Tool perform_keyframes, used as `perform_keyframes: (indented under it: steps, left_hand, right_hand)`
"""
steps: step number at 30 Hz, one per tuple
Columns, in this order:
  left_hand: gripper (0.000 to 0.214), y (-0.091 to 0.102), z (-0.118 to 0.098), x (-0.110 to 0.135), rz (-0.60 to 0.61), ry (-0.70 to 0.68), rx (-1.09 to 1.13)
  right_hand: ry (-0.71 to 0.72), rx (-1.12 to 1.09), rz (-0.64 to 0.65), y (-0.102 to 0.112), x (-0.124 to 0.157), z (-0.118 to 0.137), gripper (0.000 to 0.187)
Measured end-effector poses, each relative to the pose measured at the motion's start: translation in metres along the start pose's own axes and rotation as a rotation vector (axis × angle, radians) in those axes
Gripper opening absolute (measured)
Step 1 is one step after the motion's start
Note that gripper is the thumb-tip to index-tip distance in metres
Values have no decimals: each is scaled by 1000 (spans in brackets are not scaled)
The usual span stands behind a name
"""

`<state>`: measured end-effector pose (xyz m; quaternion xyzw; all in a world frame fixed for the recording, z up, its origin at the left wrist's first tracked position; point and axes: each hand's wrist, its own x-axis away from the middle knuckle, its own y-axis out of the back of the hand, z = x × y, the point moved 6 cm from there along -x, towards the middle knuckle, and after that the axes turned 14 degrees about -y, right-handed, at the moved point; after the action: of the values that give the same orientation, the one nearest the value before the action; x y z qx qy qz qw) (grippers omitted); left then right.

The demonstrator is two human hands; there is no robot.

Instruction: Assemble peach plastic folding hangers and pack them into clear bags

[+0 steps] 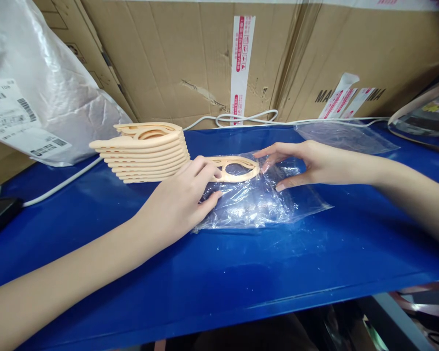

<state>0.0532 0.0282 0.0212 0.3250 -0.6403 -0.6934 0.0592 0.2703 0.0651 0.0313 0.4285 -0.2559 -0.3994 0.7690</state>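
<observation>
A flat beige plastic piece with an oval opening (247, 176) lies at least partly in a clear plastic bag (263, 207) on the blue tabletop. My left hand (185, 192) is closed on the piece's left part, its fingers over the top and its thumb near the bag. That end of the piece is hidden under the hand. At the other end, my right hand (300, 163) is open, thumb and fingers apart, its fingertips at the bag's film. Left of the bag stands a neat stack of several matching beige pieces (142, 156), partly behind my left hand.
Large cardboard boxes (175, 58) line the back of the blue table (219, 282). A white cable (249, 117) runs along them. A second clear bag (344, 136) lies at back right, near a transparent container (424, 117). A labelled white parcel bag (58, 107) leans at left, above a black object (0, 217).
</observation>
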Motion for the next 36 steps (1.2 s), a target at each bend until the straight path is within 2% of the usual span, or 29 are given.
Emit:
perform_keyframes:
  steps: [13, 16, 19, 22, 25, 28, 32, 36]
  left_hand:
    - [13, 2, 5, 1, -40, -17, 78]
    - [15, 3, 3, 0, -19, -17, 16]
    - [18, 17, -2, -2, -42, -64, -121]
    - [24, 46, 0, -4, -136, -91, -310]
    - [39, 76, 13, -3, -183, -60, -513]
    - [63, 91, 36, 0, -108, 25, -548]
    - [90, 86, 70, 6, 121, 171, -480]
    - [94, 75, 95, 12, 196, 216, -406]
  right_hand:
    - [-18, -91, 66, -2, 1, -2, 71]
    - [-8, -67, 63, -1, 1, 2, 70]
    - [-48, -57, 43, 2, 2, 2, 69]
    - [-72, 12, -23, 10, 3, -1, 65]
    - [-69, 204, -161, 21, 5, -5, 58]
    - [-115, 366, -271, 29, 5, -10, 53]
    - [-136, 399, -328, 33, 7, -6, 49]
    - [-149, 366, -347, 34, 8, -1, 46]
